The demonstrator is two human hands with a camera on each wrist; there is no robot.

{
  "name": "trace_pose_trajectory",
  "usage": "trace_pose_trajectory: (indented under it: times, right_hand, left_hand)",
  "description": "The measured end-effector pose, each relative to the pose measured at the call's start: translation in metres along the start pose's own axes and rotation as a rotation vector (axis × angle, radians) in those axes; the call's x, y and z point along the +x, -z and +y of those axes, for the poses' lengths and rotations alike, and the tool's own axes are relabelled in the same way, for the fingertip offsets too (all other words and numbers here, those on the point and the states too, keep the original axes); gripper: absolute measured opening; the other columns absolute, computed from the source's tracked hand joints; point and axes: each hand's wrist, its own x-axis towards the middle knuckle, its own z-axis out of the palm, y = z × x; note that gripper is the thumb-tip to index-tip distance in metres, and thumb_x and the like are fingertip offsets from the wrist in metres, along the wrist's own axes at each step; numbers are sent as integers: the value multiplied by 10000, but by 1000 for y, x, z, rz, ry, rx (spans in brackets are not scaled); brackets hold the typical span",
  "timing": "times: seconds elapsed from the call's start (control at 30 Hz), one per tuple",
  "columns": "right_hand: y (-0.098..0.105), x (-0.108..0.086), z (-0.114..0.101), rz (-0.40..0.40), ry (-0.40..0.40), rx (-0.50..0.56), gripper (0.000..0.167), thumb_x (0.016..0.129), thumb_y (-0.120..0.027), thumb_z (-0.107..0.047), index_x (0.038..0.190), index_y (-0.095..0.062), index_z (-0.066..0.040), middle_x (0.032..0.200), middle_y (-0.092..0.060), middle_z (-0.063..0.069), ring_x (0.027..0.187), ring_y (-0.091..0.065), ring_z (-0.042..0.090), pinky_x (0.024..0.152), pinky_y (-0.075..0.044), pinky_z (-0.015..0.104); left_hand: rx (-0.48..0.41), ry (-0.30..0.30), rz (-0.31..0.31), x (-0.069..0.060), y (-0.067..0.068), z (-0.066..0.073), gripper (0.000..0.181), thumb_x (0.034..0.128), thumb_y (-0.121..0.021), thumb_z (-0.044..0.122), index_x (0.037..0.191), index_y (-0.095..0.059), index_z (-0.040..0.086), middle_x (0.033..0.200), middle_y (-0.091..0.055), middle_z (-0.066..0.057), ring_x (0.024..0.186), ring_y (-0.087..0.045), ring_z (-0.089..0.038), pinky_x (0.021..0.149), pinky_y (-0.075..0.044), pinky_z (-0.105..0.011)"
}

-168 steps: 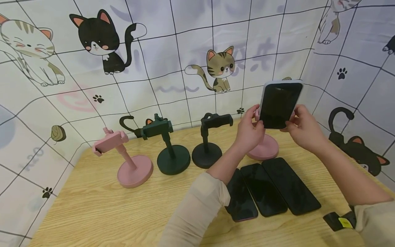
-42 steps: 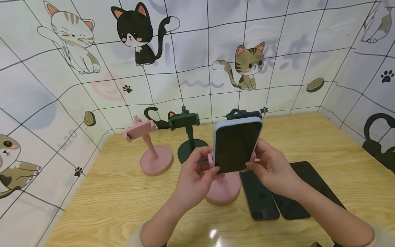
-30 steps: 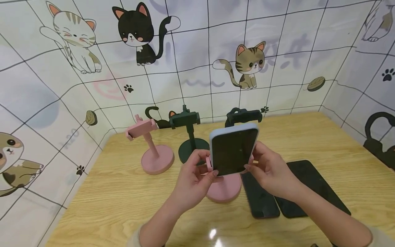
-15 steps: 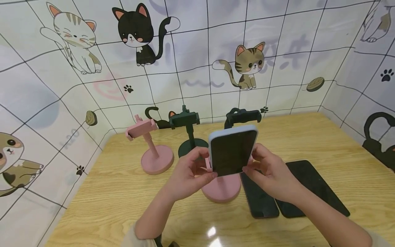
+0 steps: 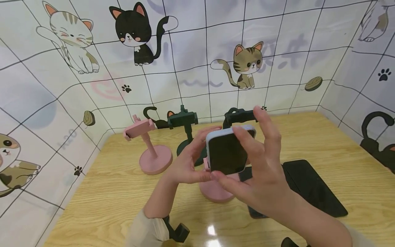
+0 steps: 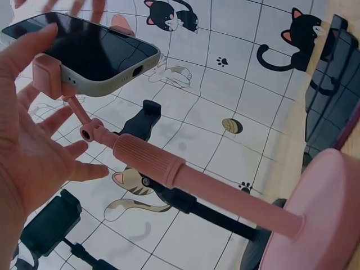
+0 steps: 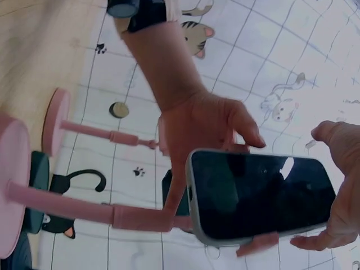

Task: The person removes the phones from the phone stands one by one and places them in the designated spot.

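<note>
A smartphone (image 5: pixel 226 154) in a pale blue case is held upright by a pink phone stand (image 5: pixel 216 190). The stand's clamp jaws grip the phone's sides; much of the clamp is hidden in the head view. My left hand (image 5: pixel 188 161) holds the phone at its left side, thumb in front and fingers behind, beside a clamp jaw. In the left wrist view, several fingers of this hand (image 6: pixel 34 146) spread away from the stand. My right hand (image 5: pixel 265 171) reaches across the phone with spread fingers, its index at the top edge and one finger raised. Its thumb is near the lower left corner.
Behind stand another pink phone stand (image 5: pixel 155 159), a dark green stand (image 5: pixel 182 120) and a black stand (image 5: pixel 242 116). Dark phones (image 5: pixel 314 188) lie on the wooden table (image 5: pixel 102 202) at the right. A cat-print cloth (image 5: pixel 191 51) rises behind the table.
Since the oldest frame, the pink stand with the phone has come left and nearer. Just now my right hand has left the lower right edge and risen over the phone, fingers spreading.
</note>
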Motion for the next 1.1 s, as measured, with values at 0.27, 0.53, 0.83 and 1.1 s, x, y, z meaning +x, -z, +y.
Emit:
trace_pose_trajectory:
  times: [0.27,0.53,0.83,1.1]
  right_hand:
    - [3,93,-117,-21,82,-197,566,757,-662,-333,1215,-511,-36,1305,-344,285,1233,-222,484,990,-171,604]
    - [-8,103,-120,61,146,-375,572,652,-760,-212,1095,-498,37,1141,-442,289,1139,-352,452,969,-221,597]
    - [-15,109,-124,101,157,-458,518,619,-766,-180,980,-473,47,955,-456,265,968,-420,432,906,-288,568]
    - [-21,107,-123,126,155,-488,371,612,-665,-111,907,-487,27,876,-459,214,881,-444,377,825,-319,527]
  left_hand:
    - [-71,-31,-72,3,0,-10,469,825,-595,390,1250,-429,279,1221,-394,45,1136,-362,-210,948,-371,-448]
    - [-54,9,-50,5,0,-13,374,804,-645,286,1002,-539,-14,1060,-475,-89,1029,-376,-217,851,-415,-394]
    - [20,37,-35,5,6,-7,370,582,-677,-41,934,-572,3,961,-482,-119,912,-431,-188,764,-441,-346]
    - [-101,59,-54,4,9,-8,343,571,-647,-56,898,-580,24,984,-467,-77,940,-426,-201,747,-453,-353]
